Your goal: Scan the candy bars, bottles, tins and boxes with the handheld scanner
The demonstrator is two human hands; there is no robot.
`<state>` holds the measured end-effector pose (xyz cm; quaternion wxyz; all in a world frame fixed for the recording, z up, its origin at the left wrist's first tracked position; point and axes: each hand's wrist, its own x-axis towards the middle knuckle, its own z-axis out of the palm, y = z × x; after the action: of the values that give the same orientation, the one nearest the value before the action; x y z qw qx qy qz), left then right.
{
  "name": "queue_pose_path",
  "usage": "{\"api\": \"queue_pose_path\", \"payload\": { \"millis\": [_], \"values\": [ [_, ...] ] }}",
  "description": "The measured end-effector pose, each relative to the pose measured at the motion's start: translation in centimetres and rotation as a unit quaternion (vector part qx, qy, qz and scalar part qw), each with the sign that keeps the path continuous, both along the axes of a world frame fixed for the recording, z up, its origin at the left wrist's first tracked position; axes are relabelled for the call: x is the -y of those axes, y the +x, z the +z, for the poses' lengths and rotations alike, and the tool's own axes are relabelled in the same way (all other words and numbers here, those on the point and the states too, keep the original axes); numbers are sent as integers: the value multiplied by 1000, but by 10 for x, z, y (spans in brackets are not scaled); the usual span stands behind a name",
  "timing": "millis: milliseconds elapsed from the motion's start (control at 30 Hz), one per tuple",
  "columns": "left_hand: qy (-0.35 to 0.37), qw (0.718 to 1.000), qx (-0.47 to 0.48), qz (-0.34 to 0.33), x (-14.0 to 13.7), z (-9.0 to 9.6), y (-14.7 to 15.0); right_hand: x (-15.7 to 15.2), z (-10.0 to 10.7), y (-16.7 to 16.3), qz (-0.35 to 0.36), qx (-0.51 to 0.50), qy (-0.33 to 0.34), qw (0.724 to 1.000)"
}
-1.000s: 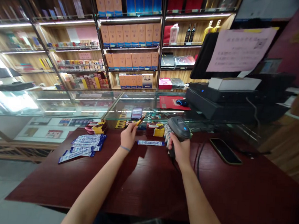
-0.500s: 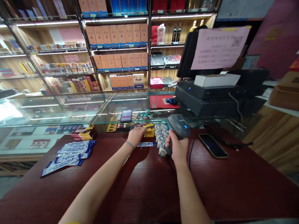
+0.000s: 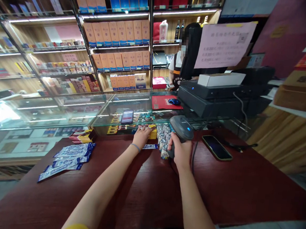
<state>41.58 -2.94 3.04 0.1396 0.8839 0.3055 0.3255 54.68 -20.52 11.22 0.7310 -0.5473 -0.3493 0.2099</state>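
My right hand (image 3: 182,154) is wrapped around the handle of a dark barcode scanner (image 3: 181,126) with a lit blue light. Just left of it, several small cans (image 3: 164,141) stand in rows on the counter, partly hidden by the scanner. My left hand (image 3: 141,136) lies palm down, fingers spread, against a row of yellow packets (image 3: 153,131) at the glass edge; its fingertips are partly obscured. By that wrist lies a single blue-and-white sachet (image 3: 149,146). Farther left, a pile of similar blue-and-white sachets (image 3: 68,159) rests beside red-and-yellow packets (image 3: 83,136).
A phone (image 3: 217,147) and a black cable (image 3: 242,147) lie right on the dark red counter (image 3: 146,198). Behind it, a glass case (image 3: 127,100) carries a mouse (image 3: 174,101) on a red mat. A person (image 3: 175,68) stands behind the monitor (image 3: 192,54).
A person has come into view behind the monitor. The camera view has shifted slightly. Both hands stay in nearly the same places, the right still holding the barcode scanner.
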Motion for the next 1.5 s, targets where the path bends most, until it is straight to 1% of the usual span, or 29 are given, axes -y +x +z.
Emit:
{"api": "queue_pose_path", "payload": {
  "millis": [100, 233, 333, 400, 467, 567, 633, 700, 800, 900, 1033, 1133, 1200, 1300, 1500],
  "values": [
    [4, 1000, -16, -2, -1, -2, -2, -1, -1, -1, 7, -45, 10, 999],
    [7, 1000, -15, -7, 1, -2, -12, -2, -2, -4, 22, -62, 19, 998],
    [3, 1000, 18, -14, 5, 5, -30, -4, -5, -8, 29, -55, 5, 998],
    [4, 999, 50, -17, 9, 11, -47, -7, -10, -11, 33, -43, 0, 999],
    [9, 997, 77, -5, 11, 17, -67, -9, -15, -15, 49, -29, -7, 998],
    [16, 994, 97, 47, 11, 23, -102, -12, -21, -24, 56, 18, -15, 998],
    [28, 991, 94, 90, 8, 25, -127, -12, -22, -31, 78, 68, -17, 994],
    [50, 986, 80, 135, 4, 25, -155, -11, -23, -39, 110, 107, -21, 988],
    [80, 974, 41, 209, -4, 23, -199, -12, -23, -54, 136, 140, -35, 980],
    [85, 958, 3, 275, -13, 19, -242, -14, -26, -68, 151, 174, -59, 971],
    [85, 940, -36, 329, -21, 14, -292, -18, -36, -82, 177, 200, -86, 960],
    [90, 930, -65, 351, -27, 10, -320, -22, -47, -91, 190, 205, -95, 956],
    [92, 927, -78, 355, -32, 7, -334, -23, -53, -97, 192, 202, -94, 956],
    [81, 928, -98, 350, -40, 3, -345, -23, -58, -104, 203, 195, -98, 954],
    [40, 935, -134, 326, -51, -5, -347, -23, -60, -109, 215, 193, -122, 950]
  ]
}}
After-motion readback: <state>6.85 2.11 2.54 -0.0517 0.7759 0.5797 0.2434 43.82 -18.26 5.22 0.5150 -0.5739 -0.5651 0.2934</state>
